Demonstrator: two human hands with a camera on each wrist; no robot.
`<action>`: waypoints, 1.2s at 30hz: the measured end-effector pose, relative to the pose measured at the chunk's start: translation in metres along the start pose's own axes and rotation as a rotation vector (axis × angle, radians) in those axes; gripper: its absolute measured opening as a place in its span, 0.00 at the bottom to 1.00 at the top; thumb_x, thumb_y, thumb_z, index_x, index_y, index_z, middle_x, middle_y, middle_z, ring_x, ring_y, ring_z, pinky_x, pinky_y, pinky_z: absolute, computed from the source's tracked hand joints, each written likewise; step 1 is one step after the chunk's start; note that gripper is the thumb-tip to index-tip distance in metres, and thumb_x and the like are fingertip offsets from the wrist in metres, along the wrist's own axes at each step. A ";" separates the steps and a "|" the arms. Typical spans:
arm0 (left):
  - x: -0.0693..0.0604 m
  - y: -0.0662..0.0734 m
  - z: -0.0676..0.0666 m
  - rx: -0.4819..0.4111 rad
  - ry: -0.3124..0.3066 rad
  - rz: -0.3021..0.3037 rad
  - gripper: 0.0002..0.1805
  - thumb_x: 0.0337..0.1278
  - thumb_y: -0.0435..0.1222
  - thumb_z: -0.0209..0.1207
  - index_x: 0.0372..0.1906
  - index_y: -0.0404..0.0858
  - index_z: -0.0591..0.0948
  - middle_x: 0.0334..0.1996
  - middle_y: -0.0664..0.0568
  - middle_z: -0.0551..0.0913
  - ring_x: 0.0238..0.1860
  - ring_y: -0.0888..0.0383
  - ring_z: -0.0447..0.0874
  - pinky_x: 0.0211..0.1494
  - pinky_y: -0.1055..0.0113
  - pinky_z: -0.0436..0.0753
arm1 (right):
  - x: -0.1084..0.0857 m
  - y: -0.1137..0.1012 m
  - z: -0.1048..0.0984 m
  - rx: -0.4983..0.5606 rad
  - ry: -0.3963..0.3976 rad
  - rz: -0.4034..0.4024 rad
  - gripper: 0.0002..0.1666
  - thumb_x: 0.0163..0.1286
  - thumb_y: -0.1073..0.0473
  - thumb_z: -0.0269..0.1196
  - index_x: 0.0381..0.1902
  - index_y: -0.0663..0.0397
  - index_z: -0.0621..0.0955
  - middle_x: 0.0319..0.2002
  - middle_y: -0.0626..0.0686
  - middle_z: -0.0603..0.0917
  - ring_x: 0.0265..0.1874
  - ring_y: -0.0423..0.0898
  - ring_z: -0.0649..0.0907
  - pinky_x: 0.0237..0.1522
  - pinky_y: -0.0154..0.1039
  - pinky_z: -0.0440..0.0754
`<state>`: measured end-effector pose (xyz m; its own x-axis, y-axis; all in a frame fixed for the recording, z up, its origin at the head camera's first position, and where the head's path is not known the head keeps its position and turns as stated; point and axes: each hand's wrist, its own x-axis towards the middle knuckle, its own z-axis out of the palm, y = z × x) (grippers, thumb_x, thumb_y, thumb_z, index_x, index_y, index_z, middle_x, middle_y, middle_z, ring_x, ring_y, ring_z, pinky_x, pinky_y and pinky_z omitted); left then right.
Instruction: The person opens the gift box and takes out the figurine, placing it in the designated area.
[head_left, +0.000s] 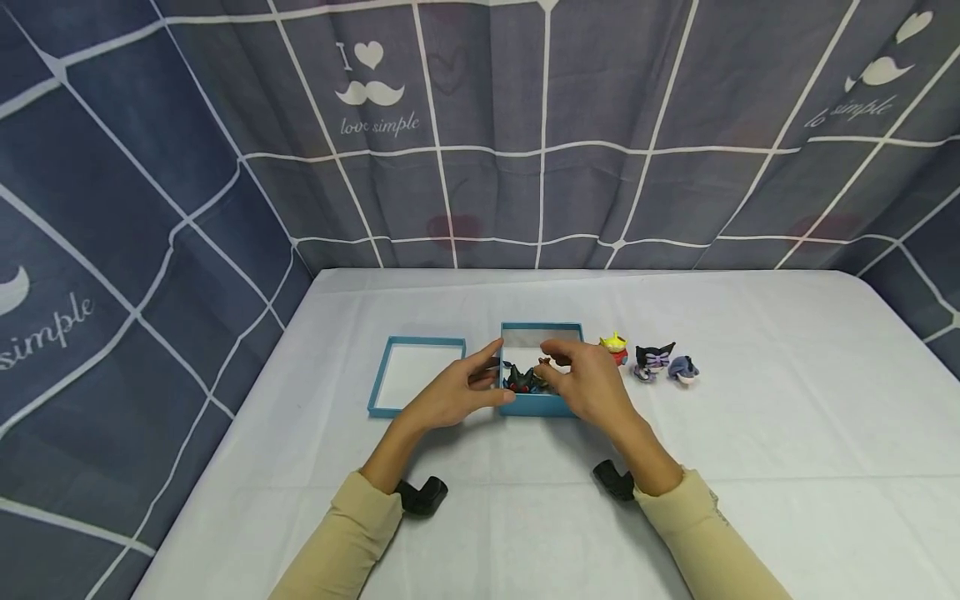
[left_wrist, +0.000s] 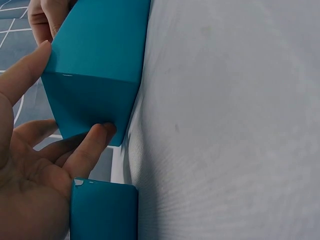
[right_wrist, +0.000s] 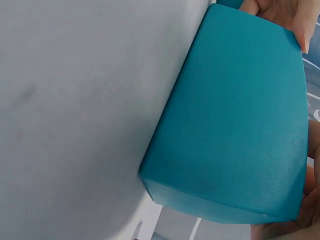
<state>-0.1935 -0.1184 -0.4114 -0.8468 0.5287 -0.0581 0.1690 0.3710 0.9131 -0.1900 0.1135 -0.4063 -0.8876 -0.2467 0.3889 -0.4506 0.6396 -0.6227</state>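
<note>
A blue box (head_left: 540, 406) stands uncovered on the table, with dark figurines (head_left: 519, 380) inside. My left hand (head_left: 457, 387) is at its left end; in the left wrist view the hand (left_wrist: 35, 175) has its fingertips against the end wall of the box (left_wrist: 100, 45) and its thumb at the top edge. The right hand (head_left: 594, 385) reaches over the right side, thumb and forefinger around a small brownish figurine (head_left: 543, 363) in the box. In the right wrist view the box wall (right_wrist: 235, 110) hides the fingertips of that hand (right_wrist: 311, 210).
The blue-rimmed lid (head_left: 379, 412) lies left of the box. To the right stand a yellow and red figurine (head_left: 615, 347), a black and purple one (head_left: 654, 358) and a blue-grey one (head_left: 683, 370). A patterned curtain (head_left: 480, 200) hangs behind the white table (head_left: 787, 400).
</note>
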 end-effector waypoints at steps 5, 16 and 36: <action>0.001 0.000 0.001 -0.005 -0.002 0.010 0.47 0.63 0.43 0.66 0.80 0.45 0.51 0.77 0.54 0.52 0.70 0.47 0.65 0.69 0.58 0.69 | 0.000 0.001 0.001 -0.046 -0.003 -0.026 0.15 0.62 0.62 0.72 0.46 0.64 0.87 0.40 0.57 0.88 0.40 0.53 0.87 0.40 0.51 0.84; 0.000 -0.001 0.001 0.005 -0.003 -0.002 0.48 0.62 0.45 0.66 0.80 0.46 0.51 0.77 0.54 0.52 0.70 0.48 0.65 0.69 0.58 0.69 | 0.000 -0.001 0.001 -0.059 -0.012 -0.011 0.15 0.61 0.62 0.72 0.45 0.63 0.87 0.39 0.55 0.89 0.38 0.52 0.87 0.37 0.49 0.84; 0.003 0.002 0.001 -0.002 -0.007 -0.030 0.47 0.63 0.34 0.64 0.79 0.39 0.49 0.77 0.46 0.50 0.70 0.42 0.64 0.70 0.51 0.67 | 0.002 0.000 -0.008 0.094 -0.074 0.073 0.16 0.62 0.68 0.68 0.49 0.64 0.86 0.41 0.55 0.88 0.36 0.49 0.87 0.34 0.44 0.84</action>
<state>-0.1954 -0.1152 -0.4102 -0.8478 0.5230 -0.0879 0.1431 0.3852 0.9117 -0.1915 0.1192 -0.3999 -0.9214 -0.2576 0.2911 -0.3885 0.5874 -0.7100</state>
